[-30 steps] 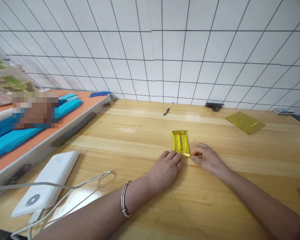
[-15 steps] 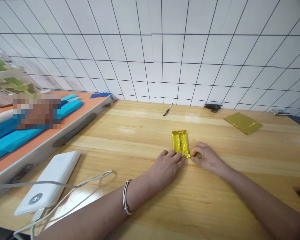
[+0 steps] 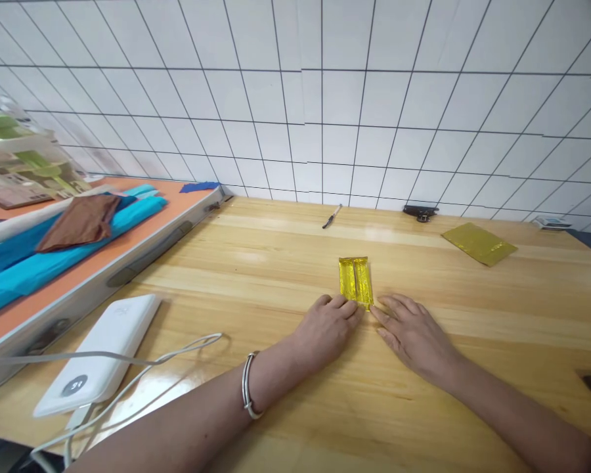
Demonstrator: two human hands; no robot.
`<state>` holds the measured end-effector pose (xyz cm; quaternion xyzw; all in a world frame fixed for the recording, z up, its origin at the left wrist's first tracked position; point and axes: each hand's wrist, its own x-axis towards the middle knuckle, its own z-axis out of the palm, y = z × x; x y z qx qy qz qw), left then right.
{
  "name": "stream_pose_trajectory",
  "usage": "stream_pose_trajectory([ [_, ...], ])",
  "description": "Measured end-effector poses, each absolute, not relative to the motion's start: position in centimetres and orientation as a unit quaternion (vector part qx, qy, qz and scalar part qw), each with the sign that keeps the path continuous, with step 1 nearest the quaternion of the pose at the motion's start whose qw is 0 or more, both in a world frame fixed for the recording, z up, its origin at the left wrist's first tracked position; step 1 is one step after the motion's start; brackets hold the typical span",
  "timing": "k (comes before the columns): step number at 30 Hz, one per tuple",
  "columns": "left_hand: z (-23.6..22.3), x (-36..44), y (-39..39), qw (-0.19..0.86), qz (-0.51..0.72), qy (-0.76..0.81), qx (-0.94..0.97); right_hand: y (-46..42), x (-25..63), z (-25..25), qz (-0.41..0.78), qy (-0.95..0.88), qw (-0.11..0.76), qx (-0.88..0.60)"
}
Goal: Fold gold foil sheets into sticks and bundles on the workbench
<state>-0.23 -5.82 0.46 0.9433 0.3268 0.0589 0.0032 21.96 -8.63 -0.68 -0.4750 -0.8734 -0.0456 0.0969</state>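
Uncurling from its pinched pose, the right hand point(image 3: 414, 332) now lies flatter, while the gold foil piece point(image 3: 347, 279) beside it stays put. This foil sits just right of the view's middle on the wooden surface point(image 3: 256, 276), folded into two long panels with a seam between. At its seven o'clock, the left hand point(image 3: 331, 328) presses fingertips along the near edge, palm down; its thumb is hidden. At five o'clock the right hand has its fingers loosely spread, the index tip at the near corner; whether it touches I cannot tell. With the pinch gone, holding the foil steady seems to fall mainly to the left hand. Farther out are a pen point(image 3: 331, 217) towards eleven o'clock, a black clip point(image 3: 422, 212) towards one and a flat gold sheet point(image 3: 479, 243) between two and three.
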Motion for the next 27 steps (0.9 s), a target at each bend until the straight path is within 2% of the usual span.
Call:
stream_pose_trajectory([
  [9,0.5,-2.6,-7.2,0.076,0.108,0.291,0.948,-9.0,21.9,-0.4,-0.054,-0.885,0.102,-0.452],
  [22,0.6,-4.7,-8.9,0.117,0.091,0.291,0.945,-8.1,21.4,-1.0,-0.001,-0.901,0.076,-0.427],
  [27,0.8,-4.7,-7.7,0.161,0.177,0.403,0.884,-8.0,21.6,-1.2,0.003,-0.899,0.090,-0.428],
])
